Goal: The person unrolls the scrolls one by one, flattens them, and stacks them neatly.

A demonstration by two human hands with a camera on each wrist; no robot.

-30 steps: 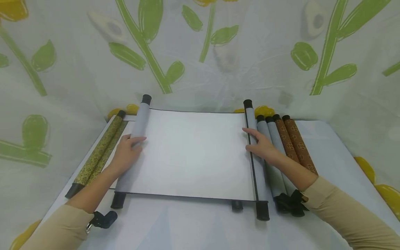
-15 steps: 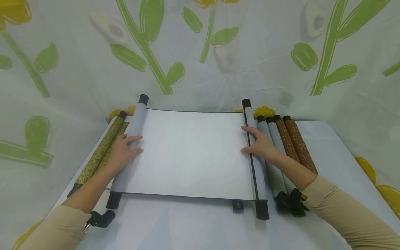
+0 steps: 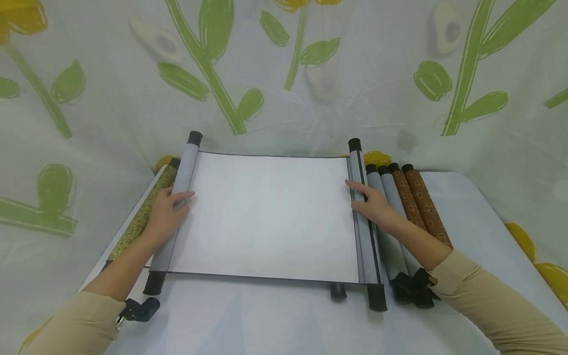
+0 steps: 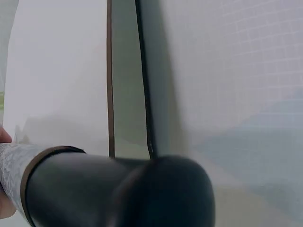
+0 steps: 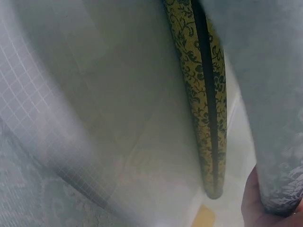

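A hanging scroll with a blank white sheet [image 3: 266, 217] is partly unrolled between two grey-blue rollers with black end caps. My left hand [image 3: 168, 214] grips the left roller [image 3: 183, 170], thumb and fingers about it. With my right hand [image 3: 374, 204] I hold the right roller [image 3: 369, 251]; a dark strip runs along it. In the left wrist view the left roller's black end cap [image 4: 90, 184] fills the foreground, with fingertips [image 4: 4, 136] at the edge. The right wrist view has the right roller [image 5: 274, 104] with my right hand [image 5: 253, 203] around it.
Yellow patterned scroll [image 3: 142, 222] lies at the left. Rolled grey scrolls [image 3: 392, 192] and brown patterned scrolls [image 3: 423, 207] lie at the right. Beneath the open scroll, a black end cap [image 3: 338, 292] protrudes; the right wrist view shows a yellow patterned roll [image 5: 203, 104] below.
My left hand has moved left with its roller, so more white sheet shows. The right roller has turned; its dark strip has shifted outward and a grey border shows beside the sheet.
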